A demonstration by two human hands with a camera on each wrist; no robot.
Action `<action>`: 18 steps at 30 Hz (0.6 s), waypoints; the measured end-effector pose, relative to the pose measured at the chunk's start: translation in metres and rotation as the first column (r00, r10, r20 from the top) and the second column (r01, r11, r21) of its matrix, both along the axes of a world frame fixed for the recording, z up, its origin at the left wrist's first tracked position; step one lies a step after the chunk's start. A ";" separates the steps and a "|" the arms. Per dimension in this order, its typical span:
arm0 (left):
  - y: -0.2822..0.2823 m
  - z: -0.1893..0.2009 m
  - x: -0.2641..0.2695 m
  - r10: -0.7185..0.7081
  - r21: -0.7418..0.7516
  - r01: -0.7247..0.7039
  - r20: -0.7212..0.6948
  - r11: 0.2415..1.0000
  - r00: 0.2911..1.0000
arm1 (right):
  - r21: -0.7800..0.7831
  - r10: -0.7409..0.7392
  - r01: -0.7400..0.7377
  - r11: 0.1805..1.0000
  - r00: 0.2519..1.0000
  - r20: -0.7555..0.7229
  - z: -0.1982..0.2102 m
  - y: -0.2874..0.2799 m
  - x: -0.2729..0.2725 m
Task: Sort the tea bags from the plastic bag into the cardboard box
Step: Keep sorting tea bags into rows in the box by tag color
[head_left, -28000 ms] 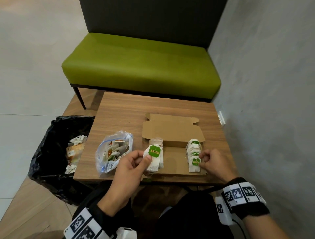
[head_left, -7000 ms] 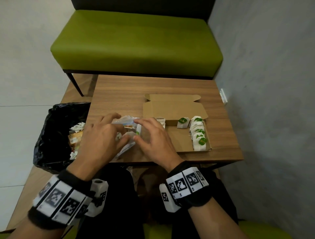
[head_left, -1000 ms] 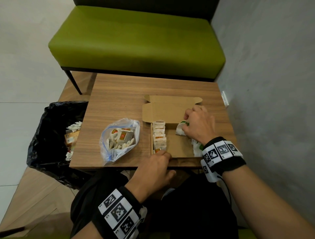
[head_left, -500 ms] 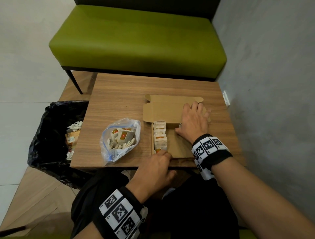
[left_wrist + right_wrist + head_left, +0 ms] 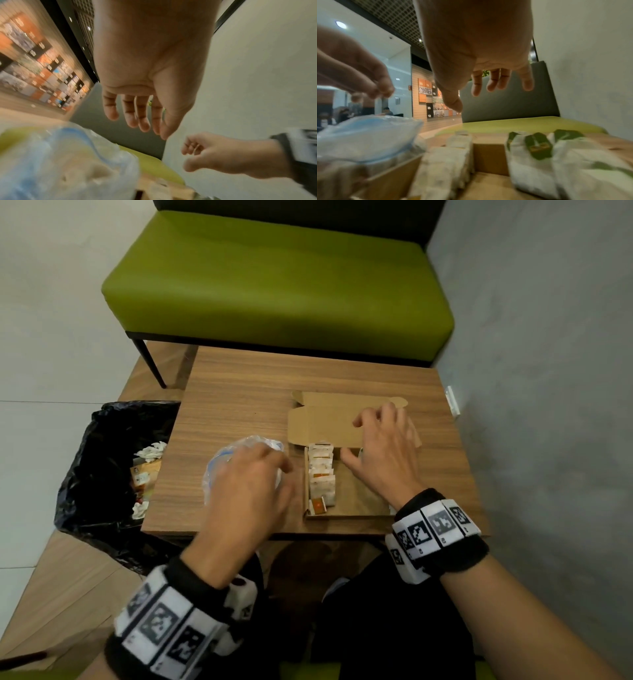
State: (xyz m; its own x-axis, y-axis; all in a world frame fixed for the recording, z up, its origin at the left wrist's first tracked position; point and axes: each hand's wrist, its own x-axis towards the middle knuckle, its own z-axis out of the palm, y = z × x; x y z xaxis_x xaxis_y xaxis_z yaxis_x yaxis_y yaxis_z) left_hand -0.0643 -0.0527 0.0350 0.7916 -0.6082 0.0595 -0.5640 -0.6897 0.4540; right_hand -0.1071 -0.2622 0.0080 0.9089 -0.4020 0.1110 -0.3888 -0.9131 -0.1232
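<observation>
The left hand (image 5: 246,494), fingers loose and holding nothing, hides most of the crinkly clear plastic bag (image 5: 219,470) on the wooden tabletop (image 5: 239,405). The right hand (image 5: 383,453), spread and empty, covers the green-tagged tea bags (image 5: 537,146) in the cardboard box (image 5: 356,505); a paper row (image 5: 322,477) lines its left wall.

The desk (image 5: 239,392) was matt wood-grain. The cardboard box (image 5: 322,422) was plain brown card, the tea bags (image 5: 322,474) soft white paper, the plastic bag (image 5: 219,467) clear, crinkled and glossy; the bin liner (image 5: 102,440) shiny black plastic.

plastic bag (image 5: 239,460) left of cardboard box (image 5: 346,508) | both on table (image 5: 239,392) | bench (image 5: 274,278) behind | bin bag (image 5: 102,474) left of table
</observation>
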 end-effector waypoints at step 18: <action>0.043 -0.035 0.048 0.068 0.360 -0.077 0.039 0.930 0.997 | 0.301 0.307 -0.309 0.902 0.950 0.054 -0.005 0.095 0.042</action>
